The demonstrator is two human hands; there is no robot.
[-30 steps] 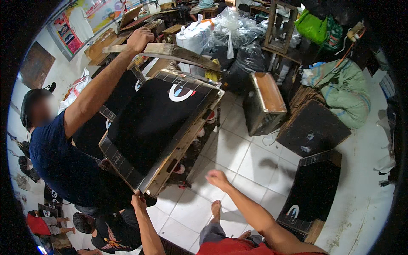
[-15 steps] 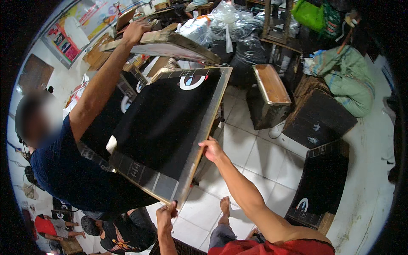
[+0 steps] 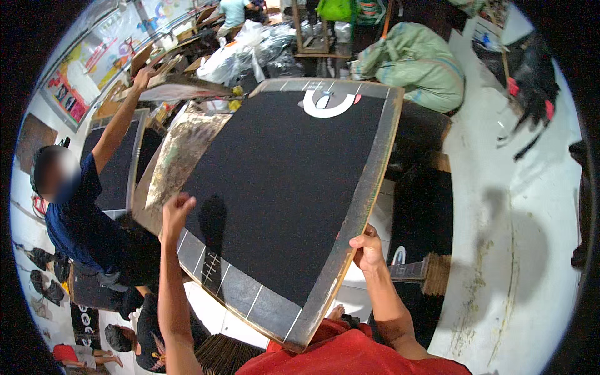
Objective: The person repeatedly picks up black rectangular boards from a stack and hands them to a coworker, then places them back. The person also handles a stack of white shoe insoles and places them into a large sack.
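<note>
A large flat board (image 3: 281, 187) fills the middle, covered in black fabric with grey borders, white lines and a white curved print at its far end. My right hand (image 3: 367, 249) grips its right edge, thumb on top and fingers underneath. My left hand (image 3: 177, 215) is raised by the board's left edge, fingers curled closed, with nothing visible in them. Its shadow falls on the black fabric. The near corner of the board reaches my red shirt (image 3: 350, 353).
At left, a person in dark blue (image 3: 78, 212) reaches toward another board (image 3: 187, 87). A stained panel (image 3: 187, 147) lies beyond my board. Stacked boards (image 3: 431, 275) stand at right, below a green sack (image 3: 412, 69). A white wall (image 3: 500, 250) bounds the right.
The board has swung right and come closer to me, now lying flatter in view. My left hand has left the near corner and moved up the left side. My right hand keeps its edge grip.
</note>
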